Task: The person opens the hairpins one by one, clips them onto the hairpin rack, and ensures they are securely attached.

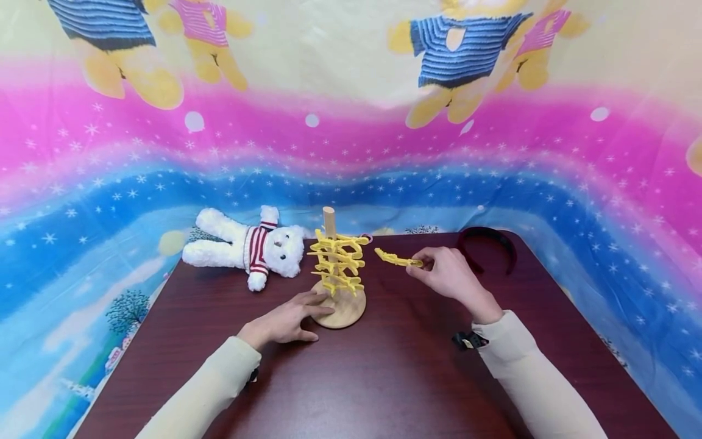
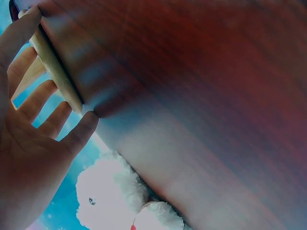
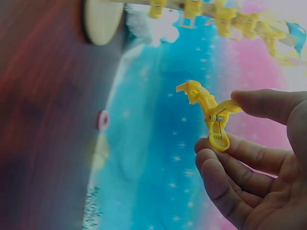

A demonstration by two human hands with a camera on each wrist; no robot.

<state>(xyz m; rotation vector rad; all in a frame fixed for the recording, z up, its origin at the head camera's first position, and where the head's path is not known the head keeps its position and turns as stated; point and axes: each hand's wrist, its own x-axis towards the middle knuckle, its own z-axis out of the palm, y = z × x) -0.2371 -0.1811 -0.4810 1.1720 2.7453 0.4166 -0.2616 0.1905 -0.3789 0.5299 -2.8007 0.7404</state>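
Note:
My right hand (image 1: 446, 274) pinches a yellow spring clip (image 3: 213, 117) between thumb and fingers, raised over the table to the right of a wooden stand. In the right wrist view, its metal spring and toothed, slightly curved front face away from my fingers. Several more yellow clips (image 1: 337, 262) are fastened in tiers around the upright post (image 1: 329, 222) of the stand. My left hand (image 1: 287, 318) rests at the near left of the round wooden base (image 1: 345, 311), fingers spread and fairly straight; in the left wrist view they lie along the base's edge (image 2: 57, 72).
A white plush bear (image 1: 230, 244) in a striped sweater lies left of the stand, its head close to the clips. A dark red headband (image 1: 482, 230) lies at the back right. Behind the post is a small pink ring (image 3: 102, 120). Printed cloth (image 1: 384, 146) surrounds the table.

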